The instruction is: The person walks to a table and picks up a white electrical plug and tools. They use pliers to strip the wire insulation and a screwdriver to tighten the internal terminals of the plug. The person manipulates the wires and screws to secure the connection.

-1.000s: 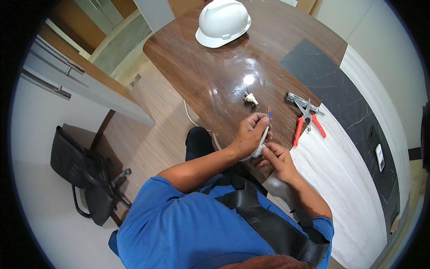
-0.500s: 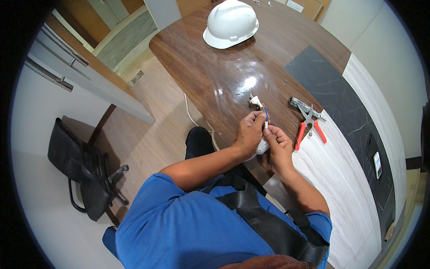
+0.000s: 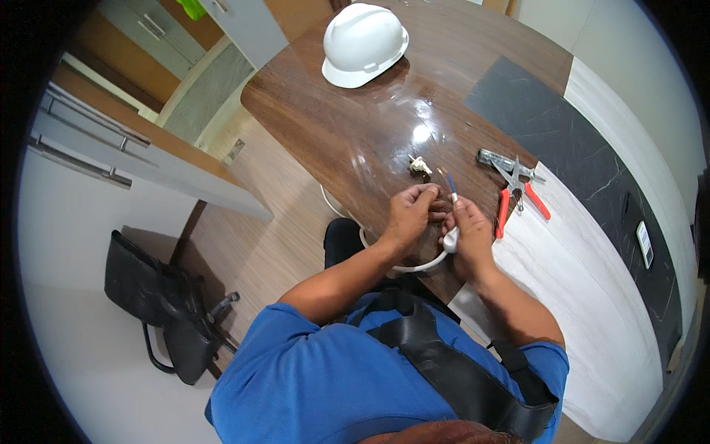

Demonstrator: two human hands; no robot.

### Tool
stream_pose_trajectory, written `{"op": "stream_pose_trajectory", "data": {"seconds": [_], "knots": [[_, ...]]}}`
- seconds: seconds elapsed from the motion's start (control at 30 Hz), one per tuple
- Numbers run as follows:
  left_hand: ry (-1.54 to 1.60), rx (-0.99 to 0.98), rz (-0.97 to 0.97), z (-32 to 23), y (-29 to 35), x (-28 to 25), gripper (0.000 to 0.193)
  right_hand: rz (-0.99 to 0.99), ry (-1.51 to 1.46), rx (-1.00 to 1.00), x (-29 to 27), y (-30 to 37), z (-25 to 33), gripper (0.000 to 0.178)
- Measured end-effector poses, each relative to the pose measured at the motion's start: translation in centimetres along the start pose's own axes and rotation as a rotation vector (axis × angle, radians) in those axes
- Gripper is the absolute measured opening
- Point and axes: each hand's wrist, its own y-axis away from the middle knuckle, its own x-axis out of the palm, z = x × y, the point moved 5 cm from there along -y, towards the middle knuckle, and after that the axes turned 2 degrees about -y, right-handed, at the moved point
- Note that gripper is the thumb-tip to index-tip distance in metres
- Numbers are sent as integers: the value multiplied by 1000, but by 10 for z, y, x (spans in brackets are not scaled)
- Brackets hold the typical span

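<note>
My right hand [image 3: 471, 228] is closed on a white cable [image 3: 418, 267] near its end. Past its fingertips a blue wire [image 3: 451, 182] and a brown wire [image 3: 443, 174] stick out, with bare copper-coloured tips. On the cable, against the right palm, sits a white plug cover [image 3: 450, 240]. Beside the wires my left hand [image 3: 407, 219] has thumb and forefinger pinched together; what they hold, if anything, is too small to make out. Its other fingers reach toward the right hand. A white plug insert with metal pins [image 3: 419, 166] lies on the table just beyond.
Red-handled pliers [image 3: 513, 194] lie across a silver knife-like tool [image 3: 497, 158] right of my hands. A white hard hat [image 3: 364, 44] rests on the brown table [image 3: 296, 96]. Farther right is a small white handheld device [image 3: 645, 244]. A black chair [image 3: 159, 303] is at left.
My left fingers have come off the wires and moved slightly left. The right hand has shifted right with the cable, and both wires and the plug cover now show more fully. The view has shifted.
</note>
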Motion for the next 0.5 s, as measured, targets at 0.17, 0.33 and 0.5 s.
{"op": "stream_pose_trajectory", "data": {"seconds": [0.17,0.33,0.5], "knots": [[-434,244,-128,-52,-12,-26,39,4,12,84,-7,-10,23,28],[-711,138,-68,-67,-44,-35,62,34,91,107,-9,-16,28,29],[-839,79,26,-67,-64,-32,62,58,113,127,-19,-21,26,31]]}}
